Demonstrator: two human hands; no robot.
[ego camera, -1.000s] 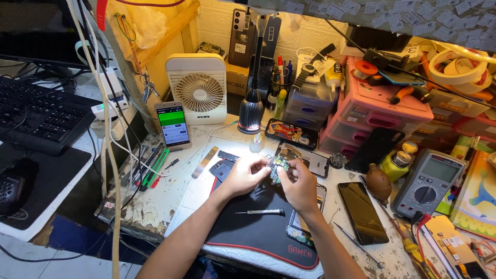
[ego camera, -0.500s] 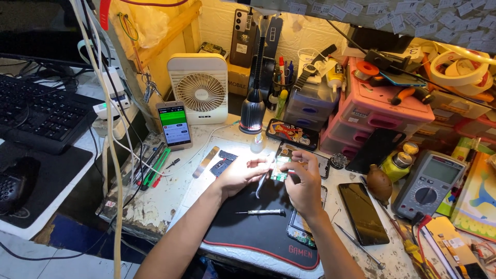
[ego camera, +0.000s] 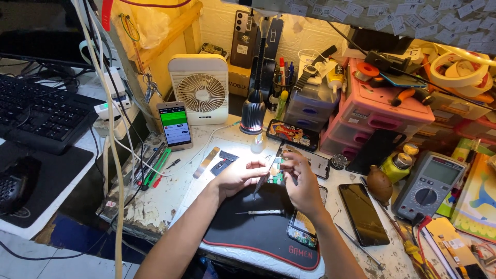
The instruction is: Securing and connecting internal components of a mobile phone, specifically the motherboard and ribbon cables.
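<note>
Together over the black mat [ego camera: 258, 232], both hands meet. Left hand [ego camera: 235, 178] grips tweezers [ego camera: 260, 185]; right hand [ego camera: 302, 183] pinches a green circuit board [ego camera: 276, 173].

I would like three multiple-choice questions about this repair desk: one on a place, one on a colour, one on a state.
1. Where does the screwdriver lie?
A. on the black mat
B. on the keyboard
C. on top of the fan

2. What colour fills most of the standing phone's screen?
A. red
B. green
C. white

3. What is the state of the desk lamp?
A. lit
B. dark
C. lying on its side

Answers:
1 A, it rests on the mat below the left hand and right hand.
2 B, the screen glows green.
3 A, its head stands upright and casts a bright patch on the table.
</note>
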